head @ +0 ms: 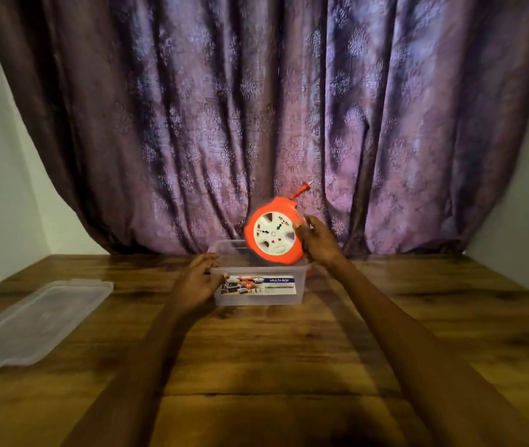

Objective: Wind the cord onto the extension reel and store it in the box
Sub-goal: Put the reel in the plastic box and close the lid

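Observation:
An orange extension reel (271, 232) with a white socket face is held on edge above the back of a clear plastic box (258, 287), its lower rim dipping just inside the box opening. Its orange plug (301, 189) sticks up at the upper right. My right hand (318, 241) grips the reel's right rim. My left hand (197, 280) rests on the box's left front corner, thumb on the rim. The box carries a MULTI-BOX label on its front wall. I see no loose cord.
The box's clear lid (35, 321) lies flat at the left of the wooden table (289, 366). A purple curtain (256, 108) hangs right behind the box. Pale walls stand at both sides.

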